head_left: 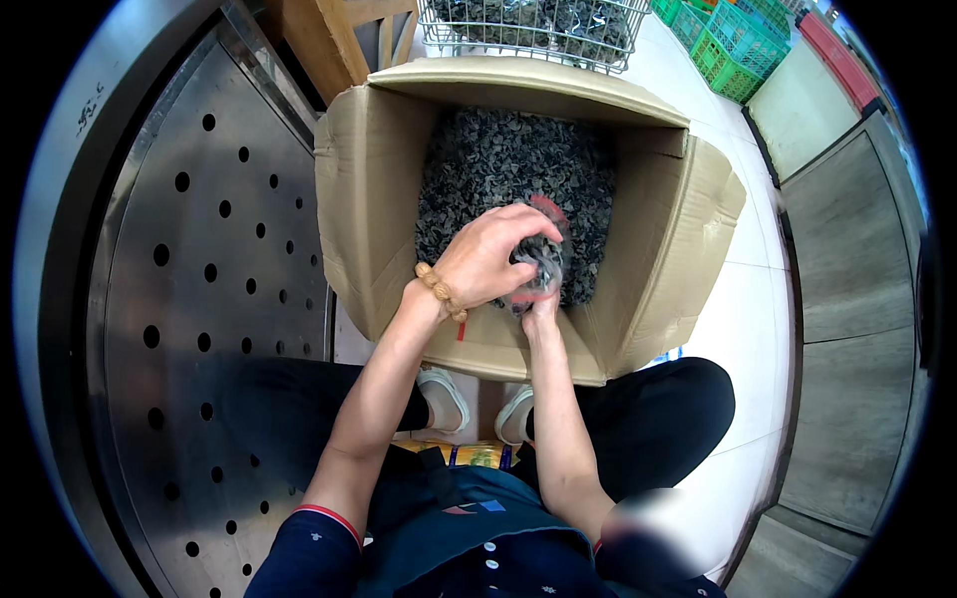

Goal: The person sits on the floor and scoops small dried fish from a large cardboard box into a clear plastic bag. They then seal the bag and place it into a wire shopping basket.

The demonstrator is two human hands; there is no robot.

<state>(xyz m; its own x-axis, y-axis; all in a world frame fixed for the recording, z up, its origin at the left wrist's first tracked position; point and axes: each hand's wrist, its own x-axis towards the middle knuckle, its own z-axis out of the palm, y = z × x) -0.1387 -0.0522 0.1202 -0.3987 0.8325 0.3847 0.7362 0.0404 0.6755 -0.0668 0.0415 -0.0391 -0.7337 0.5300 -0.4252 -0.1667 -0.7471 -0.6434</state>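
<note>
An open cardboard box [658, 224] stands before me, its lower part filled with dark, dried, curled pieces [516, 149] that look like black fungus. Over the box, my left hand [497, 243] is curved at the top of a clear plastic bag [544, 261] with red print, a beaded bracelet on its wrist. Some of the dark pieces show inside the bag. Beneath and beside the bag is my right hand [543, 306], gripping its lower part; its fingers are mostly hidden by the plastic.
A wire basket [531, 52] holding bagged dark pieces stands beyond the box. On the left is a perforated metal panel [209, 299]. Green plastic crates [729, 52] stand at the upper right, near grey wooden cabinet panels [852, 299]. My knees flank the box's near side.
</note>
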